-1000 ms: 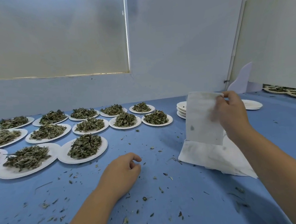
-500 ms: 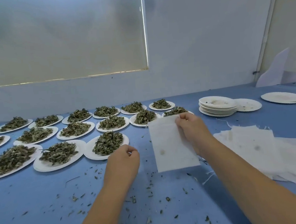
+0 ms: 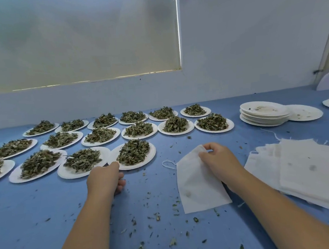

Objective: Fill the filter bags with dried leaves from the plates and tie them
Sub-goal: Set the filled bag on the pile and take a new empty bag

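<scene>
On blue table [image 3: 49, 220], leaf crumbs [image 3: 156, 218]

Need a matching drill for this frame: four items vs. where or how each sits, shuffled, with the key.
Items
1. filter bag
2. stack of empty plates
3. pile of spare bags
4. left hand

States
A. fingers curled, by the near rim of the closest leaf plate
B. far right of the table, behind that pile
C. flat in layers, near right
D. pinched at its top by the right hand

Pairs: 1-D, 2-B, 3-C, 4-A
</scene>
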`<state>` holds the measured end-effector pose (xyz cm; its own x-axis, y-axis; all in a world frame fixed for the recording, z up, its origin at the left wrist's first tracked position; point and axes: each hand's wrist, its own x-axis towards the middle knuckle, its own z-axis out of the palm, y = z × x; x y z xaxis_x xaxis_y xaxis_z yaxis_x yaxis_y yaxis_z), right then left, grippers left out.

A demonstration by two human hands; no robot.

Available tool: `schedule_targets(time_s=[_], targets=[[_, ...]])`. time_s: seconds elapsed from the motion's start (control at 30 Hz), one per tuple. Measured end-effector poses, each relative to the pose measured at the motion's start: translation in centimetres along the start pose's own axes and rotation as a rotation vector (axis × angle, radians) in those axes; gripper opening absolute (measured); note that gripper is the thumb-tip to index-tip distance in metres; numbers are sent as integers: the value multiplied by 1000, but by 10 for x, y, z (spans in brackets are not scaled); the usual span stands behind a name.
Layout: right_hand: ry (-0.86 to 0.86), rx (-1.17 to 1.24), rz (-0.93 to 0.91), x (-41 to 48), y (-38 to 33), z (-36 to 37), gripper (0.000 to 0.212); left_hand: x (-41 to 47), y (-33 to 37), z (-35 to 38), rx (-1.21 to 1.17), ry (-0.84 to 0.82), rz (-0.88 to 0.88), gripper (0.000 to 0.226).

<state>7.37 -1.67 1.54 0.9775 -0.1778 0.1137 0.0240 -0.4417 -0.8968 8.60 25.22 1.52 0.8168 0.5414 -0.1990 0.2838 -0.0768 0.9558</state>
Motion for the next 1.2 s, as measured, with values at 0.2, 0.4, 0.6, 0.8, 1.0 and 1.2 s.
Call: schedule_targets(time_s=[0.2,0.4,0.6,0.8,1.0,1.2], targets=[[-8,1,-16,0,0,-1,9,9,10,1,43,-81,-74,16],[2,37,7,1,1,-6,9,14,23,6,200,-99,-116,11],[91,118,95,12,5,-21,5,14,29,1,100,-157,-203,14],[142,181,139,15,8,-29,7,10,22,-11,35,-183,-160,4],[175,202,151,15,11,-31,10,-4,16,-29,-29,-225,-141,4],[225,246,220,15,15,-36,14,-31,9,-61,-4,-375,-163,8]])
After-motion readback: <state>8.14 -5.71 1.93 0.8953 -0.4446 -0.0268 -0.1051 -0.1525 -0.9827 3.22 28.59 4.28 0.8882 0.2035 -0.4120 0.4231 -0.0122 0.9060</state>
